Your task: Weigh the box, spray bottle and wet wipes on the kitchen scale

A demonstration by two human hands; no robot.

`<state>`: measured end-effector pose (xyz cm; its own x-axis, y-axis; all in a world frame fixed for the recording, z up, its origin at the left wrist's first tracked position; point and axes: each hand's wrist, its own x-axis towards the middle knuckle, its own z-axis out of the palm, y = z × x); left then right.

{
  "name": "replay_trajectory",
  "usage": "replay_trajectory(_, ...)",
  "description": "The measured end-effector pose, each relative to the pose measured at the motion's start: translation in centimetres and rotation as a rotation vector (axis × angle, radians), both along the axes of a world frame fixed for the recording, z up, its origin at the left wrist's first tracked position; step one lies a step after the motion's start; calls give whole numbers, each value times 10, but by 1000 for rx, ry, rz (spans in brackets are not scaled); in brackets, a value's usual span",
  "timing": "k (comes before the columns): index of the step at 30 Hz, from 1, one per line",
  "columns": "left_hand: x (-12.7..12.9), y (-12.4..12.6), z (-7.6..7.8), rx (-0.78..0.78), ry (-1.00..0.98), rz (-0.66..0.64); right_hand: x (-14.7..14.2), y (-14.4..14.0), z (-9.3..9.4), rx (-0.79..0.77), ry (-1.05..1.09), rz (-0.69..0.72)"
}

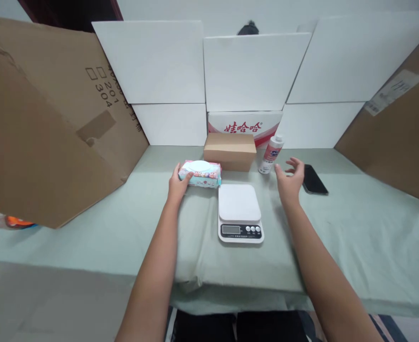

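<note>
1. The pack of wet wipes (200,173) is soft and flat, with a white lid on top and pink and blue pictures on its side.
2. It lies on the table, just left of the white scale (239,209) and in front of the brown box (229,151).
3. The left hand (178,185) grasps the left end of the pack.
4. The right hand (290,179) hangs above the table with fingers spread, holding nothing, between the white bottle (271,154) and the black phone (314,179).
5. The table (355,237) has a pale green cloth.
6. White boards (252,71) and big cardboard sheets (34,133) stand around it like walls.
</note>
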<state>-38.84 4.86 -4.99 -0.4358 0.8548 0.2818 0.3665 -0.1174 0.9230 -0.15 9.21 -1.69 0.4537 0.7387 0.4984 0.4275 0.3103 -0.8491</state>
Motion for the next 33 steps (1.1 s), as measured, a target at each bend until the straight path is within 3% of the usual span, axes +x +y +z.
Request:
replay_trajectory(3,-3,3,0,-5,12,14,20,20,-24,-188,-14,-3)
replay_trajectory(6,2,-2,6,-7,226,4,15,35,-41,-268,-95,95)
replay_trajectory(10,28,-14,18,95,716,-85,5,42,-45,-367,-221,99)
replay_trajectory(13,49,-17,22,108,895,-148,2,42,-42,-420,-288,69)
replay_trajectory(19,55,-11,18,102,909,-114,-6,46,-32,-479,-337,-23)
replay_trajectory(23,48,-6,16,99,884,-64,-9,48,-32,-409,-243,-41)
replay_trajectory(29,41,-4,13,189,845,-12,-9,20,-26,-196,-33,131)
replay_trajectory(33,48,-12,18,346,823,37,-5,-16,-6,-107,-109,278)
